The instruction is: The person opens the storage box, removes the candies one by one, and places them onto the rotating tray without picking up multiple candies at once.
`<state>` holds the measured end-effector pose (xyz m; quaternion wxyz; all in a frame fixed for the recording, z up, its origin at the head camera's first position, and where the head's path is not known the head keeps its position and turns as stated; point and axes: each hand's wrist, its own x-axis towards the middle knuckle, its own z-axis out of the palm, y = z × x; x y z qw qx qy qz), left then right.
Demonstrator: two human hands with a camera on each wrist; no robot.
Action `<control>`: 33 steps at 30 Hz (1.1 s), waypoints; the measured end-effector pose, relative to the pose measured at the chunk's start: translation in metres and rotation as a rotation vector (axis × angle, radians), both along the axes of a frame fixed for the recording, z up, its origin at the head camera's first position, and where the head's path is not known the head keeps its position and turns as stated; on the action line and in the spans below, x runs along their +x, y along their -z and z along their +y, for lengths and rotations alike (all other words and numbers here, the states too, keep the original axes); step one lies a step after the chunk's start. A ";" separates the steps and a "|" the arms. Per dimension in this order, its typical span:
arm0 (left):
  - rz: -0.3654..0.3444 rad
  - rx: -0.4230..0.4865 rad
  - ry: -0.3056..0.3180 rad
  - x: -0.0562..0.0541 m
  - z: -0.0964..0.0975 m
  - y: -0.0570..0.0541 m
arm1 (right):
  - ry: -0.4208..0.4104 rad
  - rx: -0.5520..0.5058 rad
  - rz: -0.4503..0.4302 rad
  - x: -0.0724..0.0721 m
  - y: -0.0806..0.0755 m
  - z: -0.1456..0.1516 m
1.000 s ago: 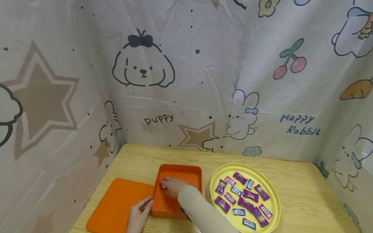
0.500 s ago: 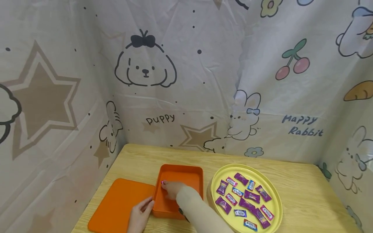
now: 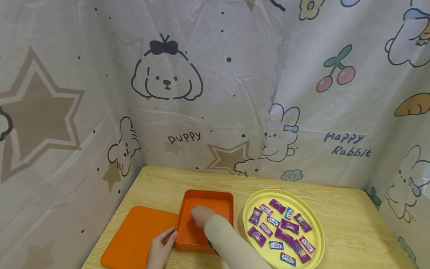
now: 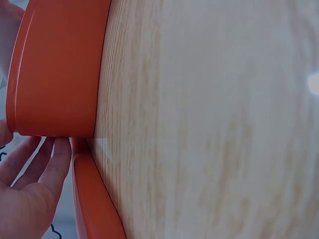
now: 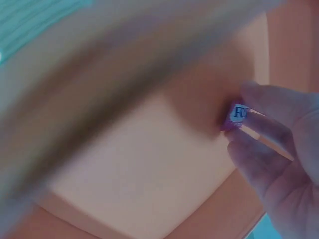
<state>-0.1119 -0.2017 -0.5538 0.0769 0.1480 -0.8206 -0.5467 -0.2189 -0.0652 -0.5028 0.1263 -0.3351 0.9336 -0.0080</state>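
Observation:
Inside the open orange box (image 3: 226,201), my right hand (image 3: 202,216) is low over the floor and hides its own fingertips in the head view. The right wrist view shows that hand's thumb and fingers pinching a small pink-purple wrapped candy (image 5: 238,113) with a white label. My left hand (image 3: 160,248) is at the box's left side near the front corner. In the left wrist view, its fairly straight fingers (image 4: 57,164) touch the outer wall, with the thumb tip near the rim.
Left of the box lies a flat orange lid (image 3: 137,235). To the right, a round yellow tray (image 3: 317,224) holds several wrapped candies, purple, pink and blue. A patterned curtain (image 3: 221,112) borders the wooden table (image 3: 352,220) behind and on both sides.
My right hand has drawn slightly right inside the box, and the candy at its fingertips has gone out of sight in the head view. The left hand stays at the box.

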 end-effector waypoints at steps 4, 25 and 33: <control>0.005 -0.003 0.002 0.000 -0.001 0.000 | 0.027 -0.012 0.009 0.001 -0.001 0.003; -0.009 0.018 0.009 0.002 0.000 -0.004 | 0.091 -0.109 -0.103 -0.006 0.004 0.020; -0.014 0.012 0.006 0.001 0.000 -0.004 | 0.175 -0.237 -0.231 -0.011 -0.004 0.034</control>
